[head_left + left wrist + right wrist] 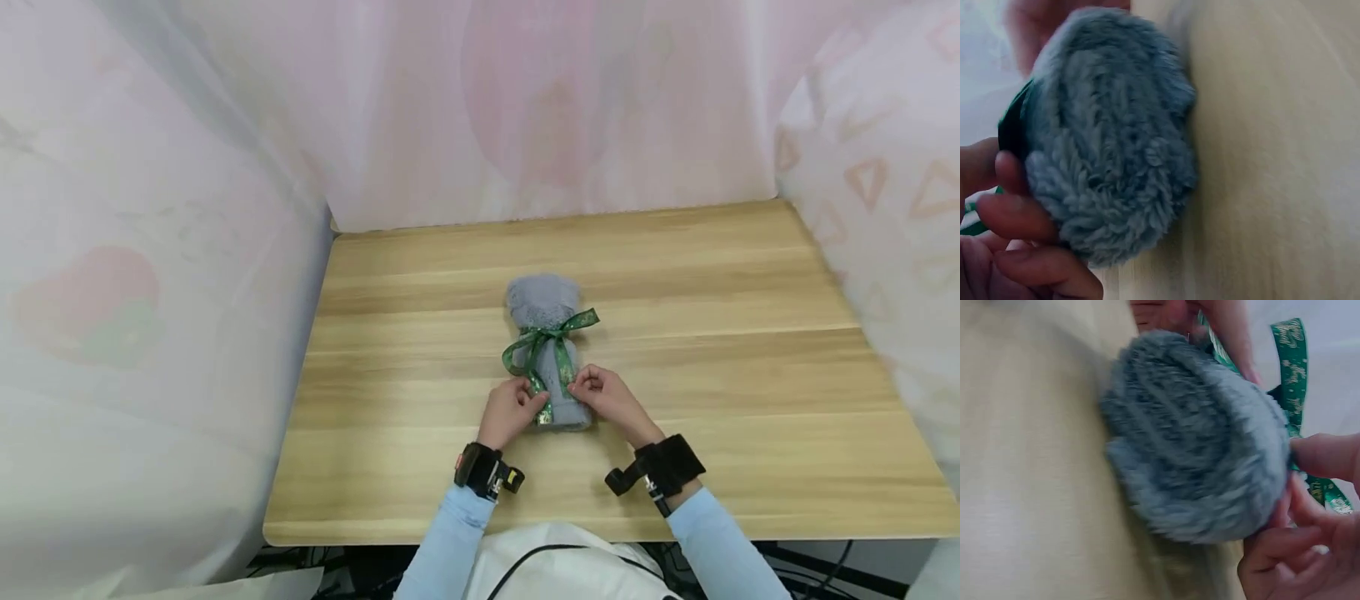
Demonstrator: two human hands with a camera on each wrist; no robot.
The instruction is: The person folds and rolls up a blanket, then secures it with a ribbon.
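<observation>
— Surface status?
— I log a light wooden tabletop [712, 350], planks running crosswise.
— Anything lying on it?
— A rolled grey fluffy towel [545, 304], tied with a green ribbon [542, 340], lying near the middle.

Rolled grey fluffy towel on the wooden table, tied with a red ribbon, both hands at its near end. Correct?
Not quite: the ribbon is green with gold print, as the head view shows. The rest holds: left hand and right hand are at the rolled grey towel's near end on the table.
</observation>
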